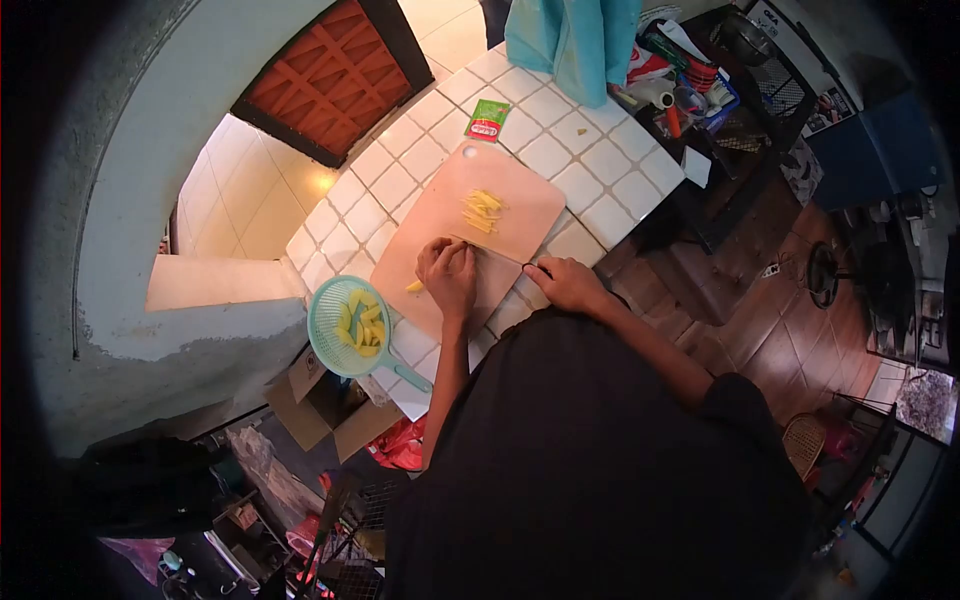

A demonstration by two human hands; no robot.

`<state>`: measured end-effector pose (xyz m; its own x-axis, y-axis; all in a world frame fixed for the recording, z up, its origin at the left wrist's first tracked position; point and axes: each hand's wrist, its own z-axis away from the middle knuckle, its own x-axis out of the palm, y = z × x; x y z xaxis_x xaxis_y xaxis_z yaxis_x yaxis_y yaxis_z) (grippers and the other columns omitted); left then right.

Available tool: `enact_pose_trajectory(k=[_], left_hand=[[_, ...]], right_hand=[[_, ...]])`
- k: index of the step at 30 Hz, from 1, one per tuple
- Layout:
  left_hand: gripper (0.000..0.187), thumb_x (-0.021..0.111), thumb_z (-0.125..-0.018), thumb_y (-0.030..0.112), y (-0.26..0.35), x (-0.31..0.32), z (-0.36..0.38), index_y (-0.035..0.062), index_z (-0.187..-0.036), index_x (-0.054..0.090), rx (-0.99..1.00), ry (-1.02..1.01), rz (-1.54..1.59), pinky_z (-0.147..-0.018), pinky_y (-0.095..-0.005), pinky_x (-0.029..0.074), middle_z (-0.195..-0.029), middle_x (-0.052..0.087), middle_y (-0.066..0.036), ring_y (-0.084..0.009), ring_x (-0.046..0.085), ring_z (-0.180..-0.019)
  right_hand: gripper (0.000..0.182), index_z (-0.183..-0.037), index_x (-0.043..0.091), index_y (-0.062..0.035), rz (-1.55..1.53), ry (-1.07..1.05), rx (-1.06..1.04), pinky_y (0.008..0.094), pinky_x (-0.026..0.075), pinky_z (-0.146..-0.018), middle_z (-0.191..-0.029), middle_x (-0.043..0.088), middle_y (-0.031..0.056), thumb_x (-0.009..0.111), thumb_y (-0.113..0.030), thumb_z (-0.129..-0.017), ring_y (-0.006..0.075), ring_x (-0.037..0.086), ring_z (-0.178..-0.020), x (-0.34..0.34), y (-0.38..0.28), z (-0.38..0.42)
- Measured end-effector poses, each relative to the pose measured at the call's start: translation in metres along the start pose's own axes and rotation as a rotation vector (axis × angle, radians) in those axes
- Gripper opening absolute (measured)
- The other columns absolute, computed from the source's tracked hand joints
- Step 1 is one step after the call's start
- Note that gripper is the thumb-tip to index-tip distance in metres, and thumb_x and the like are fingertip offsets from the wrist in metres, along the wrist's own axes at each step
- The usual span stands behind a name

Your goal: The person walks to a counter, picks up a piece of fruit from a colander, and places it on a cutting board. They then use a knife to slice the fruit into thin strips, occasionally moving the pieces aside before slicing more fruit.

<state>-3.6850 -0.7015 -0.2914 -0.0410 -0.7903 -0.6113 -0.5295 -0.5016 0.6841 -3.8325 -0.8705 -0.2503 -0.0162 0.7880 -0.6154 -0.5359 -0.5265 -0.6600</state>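
Note:
A pale pink cutting board (520, 195) lies on the white tiled counter. Thin yellow strips (483, 210) are piled on its upper part. My left hand (448, 270) is bent over the board just below the strips, fingertips pressed down; what lies under them is too small to tell. A yellow piece (414, 286) rests beside that hand. At the board's right edge my right hand (568, 282) is closed on the dark handle of a knife (497, 256), whose thin blade reaches toward my left fingertips. A light green strainer (325, 325) holds several yellow-green pieces.
A green and red packet (487, 120) lies beyond the board. Teal cloth (570, 40) hangs over the counter's far edge. Cluttered items (690, 90) fill a dark rack at the right. An open cardboard box (300, 410) stands below the strainer.

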Motion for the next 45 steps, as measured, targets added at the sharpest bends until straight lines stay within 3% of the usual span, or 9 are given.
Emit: enact_pose_trajectory(k=[22,35,45], left_hand=[[0.014,0.083,-0.078,0.011,-0.004,0.003,0.001,0.0055,-0.09,0.079,-0.071,-0.029,0.03,-0.101,-0.0388,0.038,-0.107,0.067,-0.006,-0.0224,0.061,-0.106],[0.011,0.084,-0.076,0.014,0.002,0.0,-0.001,0.0085,-0.085,0.079,-0.1,-0.02,0.025,-0.1,-0.0388,0.038,-0.105,0.067,-0.003,-0.0224,0.061,-0.104],[0.009,0.082,-0.077,0.013,0.002,0.0,-0.002,0.0095,-0.084,0.078,-0.063,-0.009,0.009,-0.1,-0.0387,0.039,-0.104,0.066,-0.003,-0.0221,0.06,-0.106]], right_hand=[[0.049,-0.115,0.069,-0.0099,0.086,-0.022,0.01,0.0536,0.053,-0.087,-0.102,0.073,0.0235,0.046,-0.052,-0.104,0.0442,0.068,-0.1,-0.011,-0.012,0.004],[0.05,-0.113,0.068,-0.0078,0.115,-0.082,-0.01,0.0541,0.054,-0.086,-0.098,0.072,0.0246,0.042,-0.05,-0.107,0.0451,0.069,-0.096,-0.005,-0.012,-0.001],[0.05,-0.107,0.07,-0.0094,0.176,0.023,0.068,0.0552,0.054,-0.077,-0.091,0.072,0.0246,0.045,-0.053,-0.104,0.0447,0.07,-0.088,-0.009,-0.026,0.006]])
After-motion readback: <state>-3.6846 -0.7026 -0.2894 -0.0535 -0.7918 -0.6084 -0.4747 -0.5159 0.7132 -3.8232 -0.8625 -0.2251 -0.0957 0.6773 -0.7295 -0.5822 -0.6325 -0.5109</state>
